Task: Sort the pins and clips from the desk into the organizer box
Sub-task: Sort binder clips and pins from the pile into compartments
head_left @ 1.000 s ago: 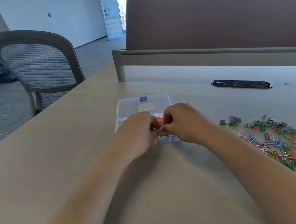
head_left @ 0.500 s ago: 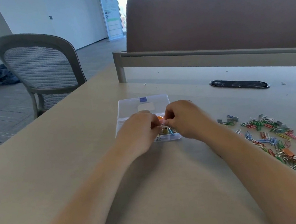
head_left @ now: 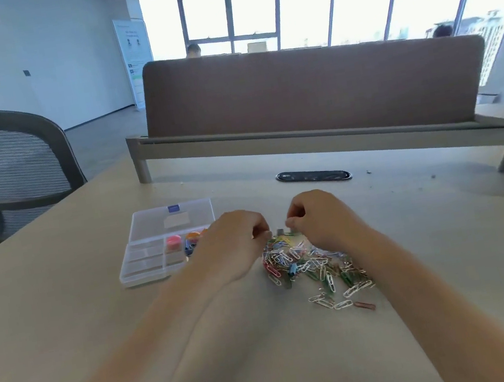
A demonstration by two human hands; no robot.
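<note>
A clear plastic organizer box (head_left: 144,272) lies open on the desk at the left, its lid (head_left: 172,220) folded back. Pink and orange pieces (head_left: 182,238) and some dark clips sit in its far compartments. A pile of coloured paper clips (head_left: 308,264) lies to the right of the box. My left hand (head_left: 232,243) hovers at the pile's far left edge with its fingers curled in; what they hold is hidden. At the pile's far end, my right hand (head_left: 320,216) pinches a small grey clip (head_left: 280,231).
A black cable slot (head_left: 312,176) is set into the desk behind my hands. A brown divider panel (head_left: 311,92) stands along the desk's far edge. A grey mesh chair (head_left: 5,163) is at the left. Two people's heads show beyond the divider.
Both hands left the organizer box and moved right to the paper clip pile. The view swung up and right, so the box now shows uncovered at the left.
</note>
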